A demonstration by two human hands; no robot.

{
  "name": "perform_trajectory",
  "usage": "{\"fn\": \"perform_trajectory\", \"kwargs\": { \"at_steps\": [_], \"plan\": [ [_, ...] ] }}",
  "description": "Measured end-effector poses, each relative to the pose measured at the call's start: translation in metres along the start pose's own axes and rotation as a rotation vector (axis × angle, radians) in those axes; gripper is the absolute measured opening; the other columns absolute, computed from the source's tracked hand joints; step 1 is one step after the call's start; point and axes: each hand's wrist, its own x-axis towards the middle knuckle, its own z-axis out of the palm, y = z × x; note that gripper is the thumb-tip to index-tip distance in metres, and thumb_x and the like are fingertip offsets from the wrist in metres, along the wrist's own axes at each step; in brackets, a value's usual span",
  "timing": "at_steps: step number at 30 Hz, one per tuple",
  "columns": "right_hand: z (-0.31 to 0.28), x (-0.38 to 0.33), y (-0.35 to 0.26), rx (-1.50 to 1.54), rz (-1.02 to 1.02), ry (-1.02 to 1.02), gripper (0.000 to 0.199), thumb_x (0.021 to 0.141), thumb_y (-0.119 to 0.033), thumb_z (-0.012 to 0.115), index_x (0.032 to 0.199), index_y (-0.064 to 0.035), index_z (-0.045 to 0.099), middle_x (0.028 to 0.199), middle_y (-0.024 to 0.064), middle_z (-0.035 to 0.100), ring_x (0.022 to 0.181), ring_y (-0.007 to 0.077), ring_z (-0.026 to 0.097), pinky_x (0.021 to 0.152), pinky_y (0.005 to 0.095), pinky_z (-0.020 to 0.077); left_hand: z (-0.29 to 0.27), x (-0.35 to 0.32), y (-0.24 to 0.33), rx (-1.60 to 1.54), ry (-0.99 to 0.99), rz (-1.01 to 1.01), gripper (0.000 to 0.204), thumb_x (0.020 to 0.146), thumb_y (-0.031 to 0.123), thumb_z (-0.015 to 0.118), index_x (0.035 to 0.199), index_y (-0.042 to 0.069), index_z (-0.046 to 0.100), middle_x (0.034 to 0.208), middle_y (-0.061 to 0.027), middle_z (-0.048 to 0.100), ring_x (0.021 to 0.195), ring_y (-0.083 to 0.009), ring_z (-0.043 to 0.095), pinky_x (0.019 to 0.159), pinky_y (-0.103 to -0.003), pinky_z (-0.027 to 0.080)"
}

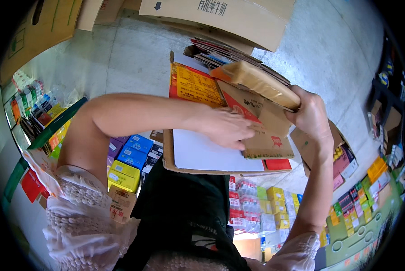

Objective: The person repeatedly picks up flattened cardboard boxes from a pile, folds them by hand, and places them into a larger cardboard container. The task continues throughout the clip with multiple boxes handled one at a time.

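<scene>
My right hand grips the end of a folded brown cardboard piece, thumb below and fingers over its edge. My left hand lies with fingers stretched out on a flattened brown carton with red print. Beneath it are a white board and a red and yellow printed panel, both on a larger cardboard piece. More flattened cardboard is stacked edge-on just behind. What the left palm covers is hidden.
A large carton stands at the far side on the grey floor. Blue and yellow boxes sit at lower left, plastic-wrapped packs at lower centre. An open carton with goods is on the right; another carton fills the upper left.
</scene>
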Motion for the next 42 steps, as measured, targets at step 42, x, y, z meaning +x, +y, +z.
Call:
{"fn": "perform_trajectory", "kwargs": {
  "at_steps": [42],
  "plan": [
    [0.163, 0.033, 0.051, -0.273, -0.151, -0.248, 0.028, 0.083, -0.009, 0.045, 0.110, -0.0080, 0.052, 0.082, 0.0093, 0.064, 0.079, 0.0243, 0.064, 0.065, 0.0349, 0.0520, 0.033, -0.120, -0.103, -0.266, 0.794, -0.789, 0.051, 0.085, 0.029, 0.054, 0.128, 0.004, 0.040, 0.132, -0.0163, 0.040, 0.121, -0.0276, 0.039, 0.098, -0.034, 0.032]
  ]
}}
